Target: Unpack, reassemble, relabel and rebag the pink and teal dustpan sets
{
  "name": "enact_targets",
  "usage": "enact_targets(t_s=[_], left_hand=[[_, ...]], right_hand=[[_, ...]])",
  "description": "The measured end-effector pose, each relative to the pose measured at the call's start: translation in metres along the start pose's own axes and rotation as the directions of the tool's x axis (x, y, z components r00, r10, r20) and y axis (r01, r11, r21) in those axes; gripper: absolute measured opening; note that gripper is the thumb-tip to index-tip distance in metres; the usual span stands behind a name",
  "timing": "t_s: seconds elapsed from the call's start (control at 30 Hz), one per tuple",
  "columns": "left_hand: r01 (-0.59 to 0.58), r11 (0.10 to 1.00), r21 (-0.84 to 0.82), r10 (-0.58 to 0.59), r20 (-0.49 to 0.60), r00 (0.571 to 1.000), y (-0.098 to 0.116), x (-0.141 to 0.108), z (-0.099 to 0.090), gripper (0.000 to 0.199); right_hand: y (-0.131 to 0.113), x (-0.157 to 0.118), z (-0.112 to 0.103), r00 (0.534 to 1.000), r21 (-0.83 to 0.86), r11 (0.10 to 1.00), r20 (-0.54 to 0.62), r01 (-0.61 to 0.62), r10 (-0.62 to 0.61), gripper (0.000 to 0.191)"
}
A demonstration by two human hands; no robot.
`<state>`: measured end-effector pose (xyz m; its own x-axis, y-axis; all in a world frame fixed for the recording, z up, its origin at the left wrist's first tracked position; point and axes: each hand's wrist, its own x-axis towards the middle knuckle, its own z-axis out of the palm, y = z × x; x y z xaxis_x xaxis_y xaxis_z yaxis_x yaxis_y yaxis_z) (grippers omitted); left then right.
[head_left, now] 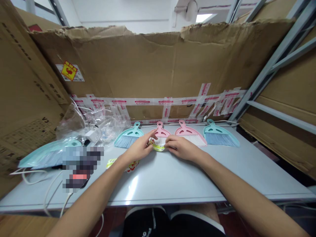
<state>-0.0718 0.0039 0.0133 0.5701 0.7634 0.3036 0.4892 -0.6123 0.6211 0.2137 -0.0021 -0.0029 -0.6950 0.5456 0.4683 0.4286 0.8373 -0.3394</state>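
A curved yellow-green printed paper label (158,146) lies over the lower edge of a pink dustpan and brush set (160,129). My left hand (139,146) is at the label's left end, thumb and fingers closed on its edge, with the index finger raised toward the pan. At the other end my right hand (181,147) pinches the label with curled fingers. Beside my left hand is a teal dustpan with a blue brush (130,135); another pink dustpan (190,133) is partly behind my right hand. More printed labels (133,167) lie under my left forearm.
Farther right lies another teal dustpan (219,135). On the left are clear plastic bags (103,121), a bagged teal dustpan (46,153), a pixelated patch and white cables (46,194). A taped cardboard wall (158,65) closes the table's back; metal shelf posts (269,69) stand right.
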Motion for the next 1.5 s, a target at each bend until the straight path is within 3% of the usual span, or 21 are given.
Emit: enact_targets(t_s=[0.27,0.5,0.97,1.23,1.5], left_hand=[[-0.068,0.976,0.209,0.068,0.005,0.998,-0.011,0.001,-0.003,0.066],[-0.069,0.957,0.281,0.074,-0.007,0.997,-0.019,0.002,-0.002,0.041],[-0.044,0.909,0.415,0.055,-0.015,0.998,-0.033,0.007,0.001,0.036],[-0.091,0.902,0.421,0.089,0.026,0.996,-0.016,0.004,-0.004,0.036],[-0.082,0.910,0.406,0.059,0.068,0.996,-0.013,0.003,-0.005,0.031]], right_hand=[[0.014,0.000,0.004,0.999,-0.094,0.995,-0.015,-0.034,0.033,0.025],[0.019,0.001,0.003,0.999,-0.134,0.990,-0.025,-0.051,0.048,0.022],[0.007,0.001,-0.009,0.993,-0.180,0.980,0.059,-0.089,0.101,0.017],[0.006,0.001,-0.009,0.996,-0.084,0.993,0.030,-0.077,0.080,0.021],[0.004,0.001,-0.009,0.988,-0.062,0.996,0.135,-0.064,0.072,0.017]])
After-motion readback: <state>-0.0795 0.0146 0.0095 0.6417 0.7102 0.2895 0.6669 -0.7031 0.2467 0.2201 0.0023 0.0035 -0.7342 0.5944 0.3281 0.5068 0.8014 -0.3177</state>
